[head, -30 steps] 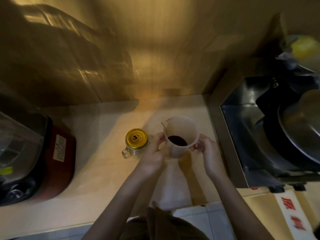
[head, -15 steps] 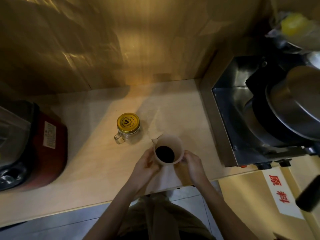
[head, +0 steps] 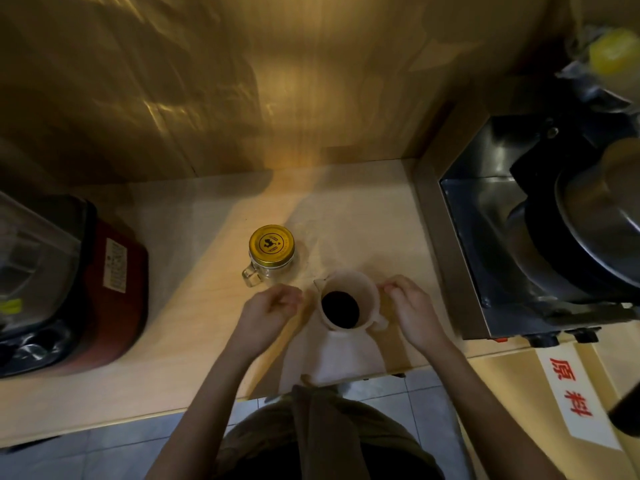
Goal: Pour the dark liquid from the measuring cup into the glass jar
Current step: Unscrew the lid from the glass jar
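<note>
both hands have let go of the measuring cup since half a second ago; then you held its sides, now it stands on its own near the front edge of the counter. your left hand sits just left of the cup, apart from it, fingers loosely curled and holding nothing. your right hand is just right of it, beside the cup's handle, fingers bent and empty; contact with the handle looks absent but it's close, hard to be sure. cup is upright, spout pointing far-left toward the glass jar, dark liquid pooled low inside, nothing spilled that shows. jar stands just far-left of the cup, not touching, with the gold lid on. so pouring hasn't begun and can't yet: lid likely has to come off first, which probably explains the freed hands. left hand is nearest the jar. watch the cup while you unscrew, it's near the counter edge and your arms. red appliance far left and steel unit right stay out of it.
</note>
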`<control>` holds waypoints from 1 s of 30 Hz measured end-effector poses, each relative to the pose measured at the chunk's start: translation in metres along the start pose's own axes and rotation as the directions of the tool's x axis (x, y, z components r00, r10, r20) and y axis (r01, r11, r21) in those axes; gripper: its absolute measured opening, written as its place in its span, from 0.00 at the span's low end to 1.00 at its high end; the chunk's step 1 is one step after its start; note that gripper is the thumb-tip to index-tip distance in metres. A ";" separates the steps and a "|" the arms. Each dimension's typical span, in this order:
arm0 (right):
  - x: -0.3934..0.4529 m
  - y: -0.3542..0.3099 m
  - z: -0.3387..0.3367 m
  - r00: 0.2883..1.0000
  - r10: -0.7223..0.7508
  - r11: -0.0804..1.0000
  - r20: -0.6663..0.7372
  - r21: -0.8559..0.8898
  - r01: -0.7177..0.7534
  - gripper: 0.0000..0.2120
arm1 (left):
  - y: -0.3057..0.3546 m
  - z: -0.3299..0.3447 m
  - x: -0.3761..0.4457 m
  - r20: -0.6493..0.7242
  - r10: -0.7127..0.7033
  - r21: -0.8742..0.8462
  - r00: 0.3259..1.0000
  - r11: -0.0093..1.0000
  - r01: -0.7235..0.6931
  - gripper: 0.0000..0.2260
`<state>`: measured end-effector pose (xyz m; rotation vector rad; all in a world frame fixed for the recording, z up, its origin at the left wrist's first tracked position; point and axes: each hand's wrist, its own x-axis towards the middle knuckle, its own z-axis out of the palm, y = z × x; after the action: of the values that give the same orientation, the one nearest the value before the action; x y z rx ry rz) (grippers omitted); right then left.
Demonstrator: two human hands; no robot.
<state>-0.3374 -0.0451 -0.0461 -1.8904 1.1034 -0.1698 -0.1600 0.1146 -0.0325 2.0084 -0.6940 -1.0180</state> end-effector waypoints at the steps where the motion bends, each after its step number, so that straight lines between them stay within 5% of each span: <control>1: 0.004 -0.007 -0.001 0.998 -0.061 0.996 -0.013 -0.067 0.060 0.08 | 0.002 -0.009 0.002 -0.030 0.014 0.043 0.999 0.999 -0.013 0.09; 5: 0.026 -0.048 0.005 0.967 -0.250 0.936 0.043 -0.245 0.253 0.10 | 0.006 -0.035 0.006 -0.265 0.150 0.120 0.952 0.985 -0.122 0.10; 8: 0.042 -0.085 0.025 0.928 -0.345 0.882 0.138 -0.290 0.371 0.21 | -0.005 -0.040 0.019 -0.405 0.184 0.175 0.895 0.977 -0.122 0.25; 13: 0.064 -0.119 0.070 0.846 -0.403 0.728 0.350 -0.438 0.528 0.41 | -0.028 -0.035 0.047 -0.300 0.073 0.122 0.951 0.992 -0.038 0.51; 16: 0.073 -0.124 0.086 0.833 -0.393 0.677 0.389 -0.490 0.549 0.46 | -0.031 -0.029 0.062 -0.214 0.029 0.077 0.976 0.997 -0.013 0.52; 21: 0.085 -0.121 0.093 0.794 -0.456 0.576 0.402 -0.547 0.608 0.38 | -0.031 -0.023 0.072 -0.238 0.070 0.046 0.969 0.997 -0.061 0.41; 26: 0.095 -0.129 0.073 0.805 -0.445 0.751 0.393 -0.325 0.574 0.36 | -0.037 -0.021 0.074 -0.254 0.082 -0.026 0.964 0.995 -0.091 0.40; 30: 0.114 -0.118 0.048 0.935 -0.249 0.961 0.252 0.187 0.205 0.30 | -0.042 -0.022 0.076 -0.238 0.073 -0.033 0.968 0.996 -0.083 0.42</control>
<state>-0.1718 -0.0780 -0.0191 -1.8298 0.6637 -0.1181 -0.0960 0.0906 -0.0904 2.0075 -0.6114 -0.7257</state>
